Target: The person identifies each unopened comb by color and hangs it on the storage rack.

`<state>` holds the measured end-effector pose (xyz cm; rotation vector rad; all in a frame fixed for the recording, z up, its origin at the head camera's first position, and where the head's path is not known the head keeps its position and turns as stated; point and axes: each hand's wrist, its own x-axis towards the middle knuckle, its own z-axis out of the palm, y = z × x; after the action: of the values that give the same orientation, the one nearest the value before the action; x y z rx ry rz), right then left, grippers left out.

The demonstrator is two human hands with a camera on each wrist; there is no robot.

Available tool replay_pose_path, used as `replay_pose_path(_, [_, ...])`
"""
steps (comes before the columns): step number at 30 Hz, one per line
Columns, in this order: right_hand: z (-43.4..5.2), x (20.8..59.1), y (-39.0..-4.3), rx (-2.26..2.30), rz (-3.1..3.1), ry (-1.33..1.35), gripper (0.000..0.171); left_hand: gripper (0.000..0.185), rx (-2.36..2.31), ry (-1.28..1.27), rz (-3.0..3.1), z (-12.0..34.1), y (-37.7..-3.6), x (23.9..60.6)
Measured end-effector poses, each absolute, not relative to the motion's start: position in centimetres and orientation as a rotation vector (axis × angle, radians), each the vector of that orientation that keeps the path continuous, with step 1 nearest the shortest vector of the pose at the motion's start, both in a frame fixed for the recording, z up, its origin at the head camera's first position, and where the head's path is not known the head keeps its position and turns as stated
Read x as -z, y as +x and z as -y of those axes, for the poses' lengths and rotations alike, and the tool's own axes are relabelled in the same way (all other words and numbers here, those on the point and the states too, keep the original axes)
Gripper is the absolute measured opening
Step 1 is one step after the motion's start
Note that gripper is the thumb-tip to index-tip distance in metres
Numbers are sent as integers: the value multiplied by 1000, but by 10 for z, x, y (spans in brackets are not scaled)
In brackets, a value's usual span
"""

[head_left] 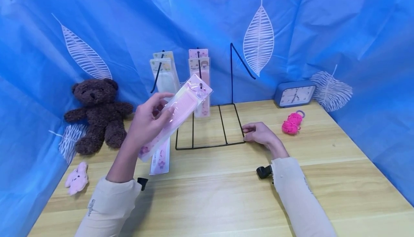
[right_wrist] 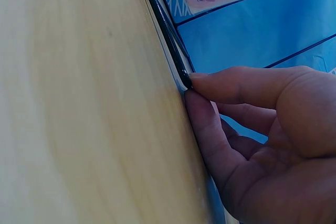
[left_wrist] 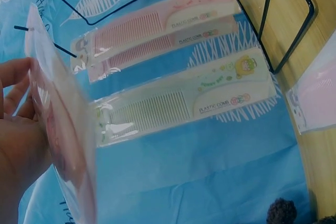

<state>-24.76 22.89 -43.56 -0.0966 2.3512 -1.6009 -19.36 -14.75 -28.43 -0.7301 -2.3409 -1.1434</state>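
Note:
My left hand (head_left: 150, 120) holds a pink comb in a clear packet (head_left: 182, 109) between thumb and fingers, tilted. The packet's top is at the tip of the rack's middle hook, which seems to pass through it in the left wrist view. Packaged pink combs (head_left: 203, 100) hang further back on that hook, and pale green packaged combs (head_left: 165, 75) hang on the left hook. My right hand (head_left: 260, 134) pinches the front right corner of the black wire rack (head_left: 211, 146), thumb and finger meeting at the wire (right_wrist: 181, 72) in the right wrist view.
Another packaged comb (head_left: 160, 161) lies on the table under my left hand. A brown teddy bear (head_left: 98, 113) and a small pink plush (head_left: 77, 179) are at left. At right are a blue clock (head_left: 295, 94) and a pink yarn bundle (head_left: 292, 123). The rack's right hook (head_left: 242, 61) holds nothing.

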Motion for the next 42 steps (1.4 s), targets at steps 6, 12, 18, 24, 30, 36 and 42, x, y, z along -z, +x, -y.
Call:
replay_pose_path(6, [-229, 436, -249, 1603, -2346, -90, 64, 34, 1137, -645, 2384, 139, -195, 282])
replay_pose_path(12, [-229, 436, -248, 1592, -2351, -90, 63, 35, 1184, -585, 2409, 132, -199, 283])
replay_pose_path(18, [-229, 436, -247, 1594, -2346, -93, 64, 35, 1218, -507, 2458, 126, -203, 282])
replay_pose_path(24, [-229, 436, -247, 1598, -2340, -99, 64, 37, 1252, -428, 2495, 119, -208, 279])
replay_pose_path(30, [-230, 435, -247, 1583, -2361, -112, 63, 37, 1274, -402, 2492, 112, -214, 280])
replay_pose_path(36, [-229, 435, -247, 1583, -2363, -106, 64, 38, 1333, -358, 2494, 109, -222, 282])
replay_pose_path(42, [-228, 435, -247, 1601, -2340, -90, 64, 38, 1416, -332, 2478, 106, -232, 285])
